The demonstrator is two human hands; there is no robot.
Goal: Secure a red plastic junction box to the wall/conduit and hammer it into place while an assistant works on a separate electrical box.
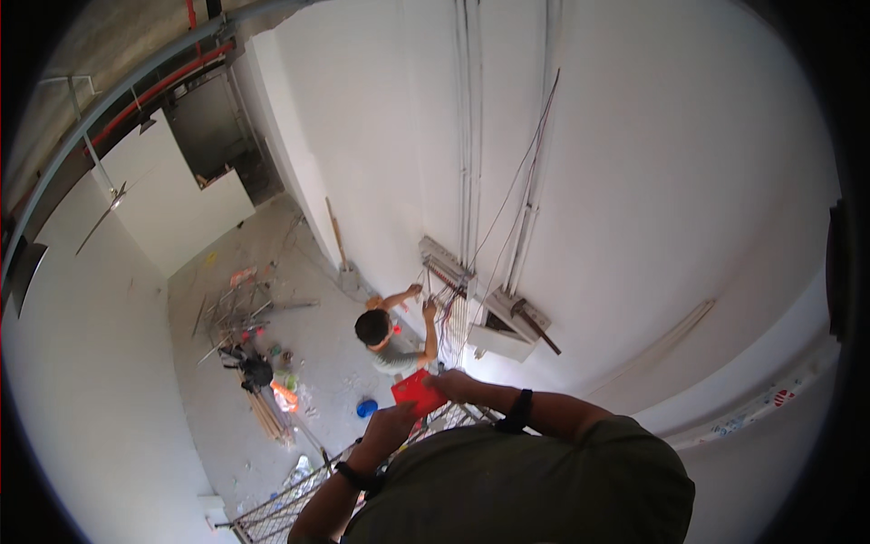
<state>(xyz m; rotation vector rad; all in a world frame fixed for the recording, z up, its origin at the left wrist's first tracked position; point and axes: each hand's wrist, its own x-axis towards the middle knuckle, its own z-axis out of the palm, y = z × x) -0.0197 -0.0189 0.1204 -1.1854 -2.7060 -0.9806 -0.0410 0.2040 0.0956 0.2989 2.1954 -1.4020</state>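
A flat, bright red rectangular object (416, 392) is held up in front of my body; its exact kind does not show. My left hand (388, 430) grips its lower left edge, and my right hand (456, 387) has closed on its right side. Dark bands circle both wrists. Beyond my hands and lower down, another person (390, 344) in a striped shirt reaches with both arms toward a bundle of wires (447, 304). These wires hang from a grey metal trunking (446, 263) on the white wall.
An opened grey box (503, 333) sits on the wall right of the wires, with conduits (467, 136) rising above. A mesh guard or platform (281, 508) lies below me. On the floor are a blue bowl-like item (366, 408), wood strips (263, 415) and scattered debris (240, 304).
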